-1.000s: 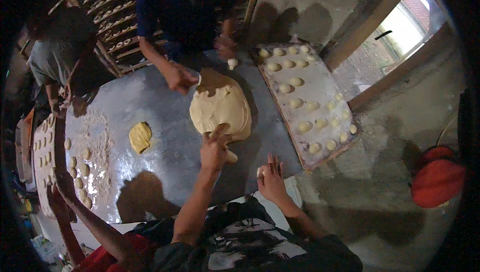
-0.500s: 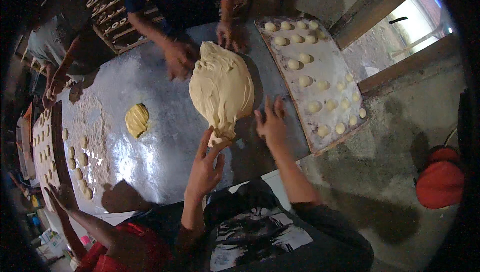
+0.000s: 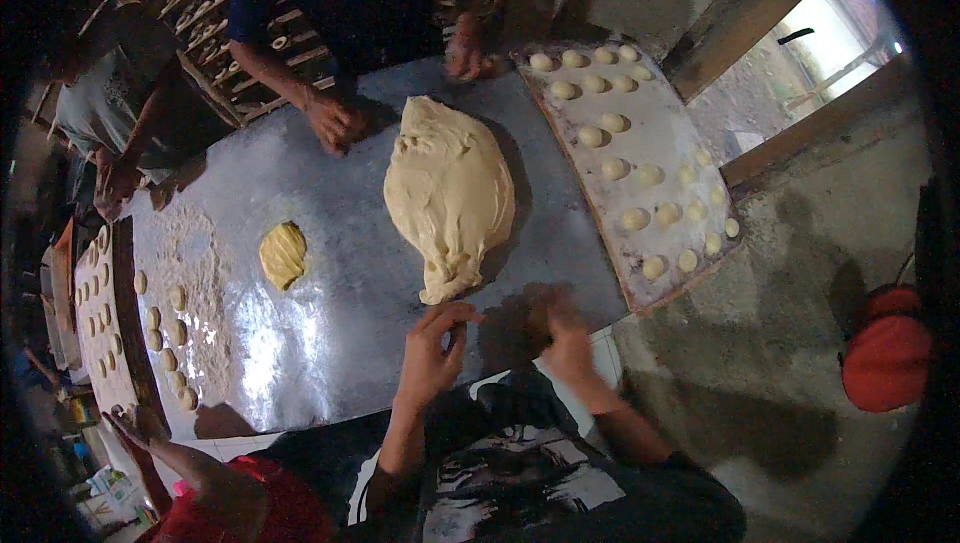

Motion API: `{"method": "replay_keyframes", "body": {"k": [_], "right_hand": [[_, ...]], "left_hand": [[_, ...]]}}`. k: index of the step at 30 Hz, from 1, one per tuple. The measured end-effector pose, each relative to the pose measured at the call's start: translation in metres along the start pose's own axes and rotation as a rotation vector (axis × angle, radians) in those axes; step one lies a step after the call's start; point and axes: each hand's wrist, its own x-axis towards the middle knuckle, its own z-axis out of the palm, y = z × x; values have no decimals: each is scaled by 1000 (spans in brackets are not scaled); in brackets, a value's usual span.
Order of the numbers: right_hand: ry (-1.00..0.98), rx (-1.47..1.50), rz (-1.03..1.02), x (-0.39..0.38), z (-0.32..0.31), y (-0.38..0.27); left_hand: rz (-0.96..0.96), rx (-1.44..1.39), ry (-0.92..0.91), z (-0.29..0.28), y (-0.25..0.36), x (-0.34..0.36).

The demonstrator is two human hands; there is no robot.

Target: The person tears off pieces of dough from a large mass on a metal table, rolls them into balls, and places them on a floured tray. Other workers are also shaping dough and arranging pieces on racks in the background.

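Observation:
A large mound of pale, glossy dough [image 3: 452, 188] lies on the grey metal tabletop [image 3: 345, 243], its narrow folded end toward me. Just below that end is my left hand [image 3: 432, 351], apart from the dough, with bent fingers, the thumb held away from them and nothing in its grasp. My right hand [image 3: 565, 343] is near the table's front edge, to the right of the dough; motion smears its fingers. Left of the big mound sits a small yellow lump [image 3: 283, 255], smooth and soft-looking.
Across the table a person's hands [image 3: 338, 125] rest near the dough. Dough balls in rows cover a floured board [image 3: 655, 143] at right. Small dough pieces [image 3: 168, 358] lie at left near another board [image 3: 98, 293]. Two more people stand at left. A red object [image 3: 885, 363] is at far right.
My left hand has come off the dough's near end and drawn back toward me. My right hand has also pulled back. The opposite person's hands have moved away from the dough.

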Motion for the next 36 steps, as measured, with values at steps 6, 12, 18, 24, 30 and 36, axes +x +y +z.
{"method": "replay_keyframes", "body": {"k": [6, 12, 18, 24, 30, 36], "right_hand": [[47, -380, -106, 52, 40, -6], [171, -462, -38, 64, 20, 21], [46, -321, -138, 27, 52, 12], [387, -164, -57, 86, 57, -10], [203, -254, -17, -6, 31, 17], [442, 832, 381, 50, -6, -61]], "left_hand": [[-26, 11, -63, 10, 0, 2], [-93, -33, -92, 12, -34, -26], [-70, 16, -76, -2, -14, -29], [-40, 28, -28, 2, -30, -23], [-136, 324, -150, 37, -13, -17], [41, 163, -129, 95, 1, 3]]}}
